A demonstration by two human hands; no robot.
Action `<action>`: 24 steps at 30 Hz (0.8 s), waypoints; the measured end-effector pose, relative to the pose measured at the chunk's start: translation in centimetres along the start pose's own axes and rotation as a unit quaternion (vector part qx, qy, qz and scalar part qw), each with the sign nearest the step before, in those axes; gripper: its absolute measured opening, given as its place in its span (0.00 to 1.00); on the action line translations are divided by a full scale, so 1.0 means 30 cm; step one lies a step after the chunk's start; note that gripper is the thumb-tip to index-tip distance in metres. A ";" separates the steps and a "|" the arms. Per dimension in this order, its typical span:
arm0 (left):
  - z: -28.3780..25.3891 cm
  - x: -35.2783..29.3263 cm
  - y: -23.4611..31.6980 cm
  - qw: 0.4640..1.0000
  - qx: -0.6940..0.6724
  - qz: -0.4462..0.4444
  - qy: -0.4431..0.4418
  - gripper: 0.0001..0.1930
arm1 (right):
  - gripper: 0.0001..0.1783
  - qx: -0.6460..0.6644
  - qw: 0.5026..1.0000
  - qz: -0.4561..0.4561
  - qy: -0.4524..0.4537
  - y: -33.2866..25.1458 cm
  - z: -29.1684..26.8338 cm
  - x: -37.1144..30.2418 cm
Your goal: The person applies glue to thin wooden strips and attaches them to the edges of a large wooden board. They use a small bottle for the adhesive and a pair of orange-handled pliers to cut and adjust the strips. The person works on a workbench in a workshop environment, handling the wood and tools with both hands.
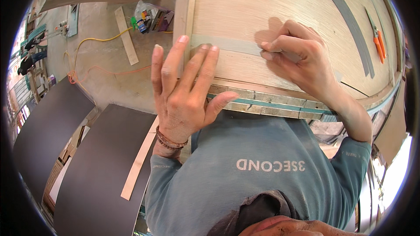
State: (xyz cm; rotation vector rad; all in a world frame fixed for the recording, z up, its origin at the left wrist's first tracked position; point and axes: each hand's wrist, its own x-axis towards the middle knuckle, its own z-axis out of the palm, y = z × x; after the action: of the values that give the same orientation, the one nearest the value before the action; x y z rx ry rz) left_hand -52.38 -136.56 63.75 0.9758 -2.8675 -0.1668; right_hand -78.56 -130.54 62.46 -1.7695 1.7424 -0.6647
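Observation:
A pale grey strip (238,45) lies across the light plywood panel (245,4), close to its near side. At the strip's right end, my right hand (302,54) is closed in a pinch on it, thumb against forefinger. My left hand (183,89) reaches over the panel's left corner with its fingers stretched and spread. Its middle fingertips rest at the strip's left end, while the thumb points right over the panel's layered edge. Whether the strip is tape or edging I cannot tell.
Scissors with orange handles (378,43) lie on the panel's right side, beside long dark grey strips (350,22). On the floor at left are a wooden slat (127,37), a yellow cord (98,39) and a bag of odds and ends (151,17). Dark sheets (103,157) stand lower left.

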 end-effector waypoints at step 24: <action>0.019 -0.017 0.027 0.998 -0.046 -0.038 0.026 0.28 | 0.08 -0.061 0.997 -0.031 0.034 -0.037 0.018 -0.022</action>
State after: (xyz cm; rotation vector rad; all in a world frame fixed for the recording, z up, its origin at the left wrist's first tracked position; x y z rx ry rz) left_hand -52.55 -135.58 63.27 1.0571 -2.7511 -0.2741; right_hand -77.42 -129.86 62.87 -1.9111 1.8148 -0.6630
